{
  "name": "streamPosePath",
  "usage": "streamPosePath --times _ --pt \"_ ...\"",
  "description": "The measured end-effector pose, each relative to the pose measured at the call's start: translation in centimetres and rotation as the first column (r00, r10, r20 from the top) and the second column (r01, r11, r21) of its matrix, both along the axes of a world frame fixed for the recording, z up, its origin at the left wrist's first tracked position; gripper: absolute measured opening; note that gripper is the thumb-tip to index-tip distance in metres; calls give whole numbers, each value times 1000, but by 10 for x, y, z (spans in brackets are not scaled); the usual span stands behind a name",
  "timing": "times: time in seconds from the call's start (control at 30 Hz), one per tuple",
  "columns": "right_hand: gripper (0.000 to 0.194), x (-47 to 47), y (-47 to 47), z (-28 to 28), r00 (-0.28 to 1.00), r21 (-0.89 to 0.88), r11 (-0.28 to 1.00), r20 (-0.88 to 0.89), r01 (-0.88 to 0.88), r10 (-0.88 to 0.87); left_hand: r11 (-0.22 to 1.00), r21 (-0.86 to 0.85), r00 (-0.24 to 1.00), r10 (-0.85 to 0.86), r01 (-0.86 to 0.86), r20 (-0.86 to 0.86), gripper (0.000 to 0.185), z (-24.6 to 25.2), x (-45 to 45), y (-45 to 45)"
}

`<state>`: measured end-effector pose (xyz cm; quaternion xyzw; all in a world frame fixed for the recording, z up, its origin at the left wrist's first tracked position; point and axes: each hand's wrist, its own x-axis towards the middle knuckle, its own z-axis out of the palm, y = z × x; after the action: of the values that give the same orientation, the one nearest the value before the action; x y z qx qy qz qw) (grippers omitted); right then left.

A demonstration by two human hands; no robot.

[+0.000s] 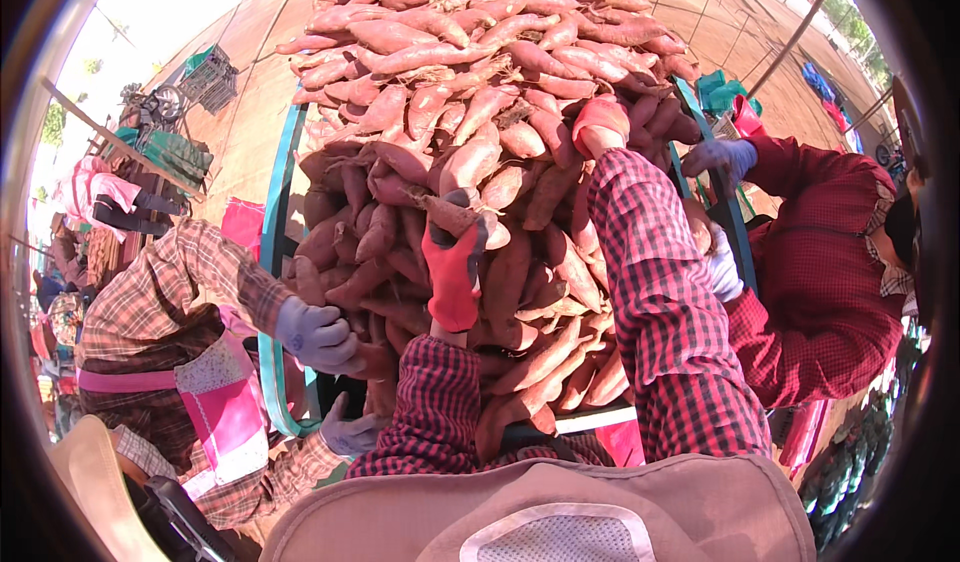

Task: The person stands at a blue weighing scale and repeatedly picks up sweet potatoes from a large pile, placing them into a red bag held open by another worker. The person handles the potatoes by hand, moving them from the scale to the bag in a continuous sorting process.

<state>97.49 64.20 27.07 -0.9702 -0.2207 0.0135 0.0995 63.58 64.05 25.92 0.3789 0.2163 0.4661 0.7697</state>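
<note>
A large heap of sweet potatoes (450, 74) fills a green metal-framed cart (279, 179) in front of me. My left hand (454, 269), in a red glove with dark fingers, grips a sweet potato (448, 215) above the near middle of the heap. Farther up and to the right, my right hand (600, 121) in a red glove reaches onto the heap beside several sweet potatoes. Its fingertips lie against the pile, and whether they hold one cannot be made out.
At the left, a co-worker's grey-gloved hand (319, 335) touches sweet potatoes at the cart's edge. On the right, another co-worker's gloved hand (721, 161) is by the frame. Plastic crates (210, 80) stand on the ground at the back left. A brown hat brim (525, 509) covers the bottom.
</note>
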Motion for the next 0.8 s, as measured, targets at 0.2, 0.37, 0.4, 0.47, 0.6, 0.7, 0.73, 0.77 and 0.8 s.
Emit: streamPosePath --times 0.2,0.37,0.4,0.47,0.6,0.7,0.73,0.77,0.8 --pt "54 -10 -28 -2 996 332 939 -6 90 -93 999 0 999 -36 36 24 51 -11 -11 6" --pt "73 -22 -63 65 986 613 776 148 -149 72 993 -38 974 -105 115 200 61 14 2 17" --pt "77 -23 -63 75 989 612 785 -23 -101 146 992 -40 983 -114 121 144 63 18 15 21" --pt "86 -32 -51 75 850 719 694 -377 18 369 977 -104 979 -179 188 93 60 17 61 27" --pt "98 -79 -26 17 891 513 858 -371 -40 264 944 -195 964 -256 265 68 46 -11 129 28" --pt "89 -102 -46 2 870 707 704 -305 -67 388 902 -215 927 -359 374 107 39 -20 126 23" --pt "82 -110 -60 7 783 813 581 -389 43 485 943 -84 947 -317 321 57 37 -21 115 11" --pt "79 -123 -81 13 731 872 458 -426 174 533 968 61 969 -245 245 -10 36 -18 105 -6" --pt "76 -137 -103 18 736 878 418 -441 235 513 938 -12 925 -338 345 172 41 -18 80 -31"
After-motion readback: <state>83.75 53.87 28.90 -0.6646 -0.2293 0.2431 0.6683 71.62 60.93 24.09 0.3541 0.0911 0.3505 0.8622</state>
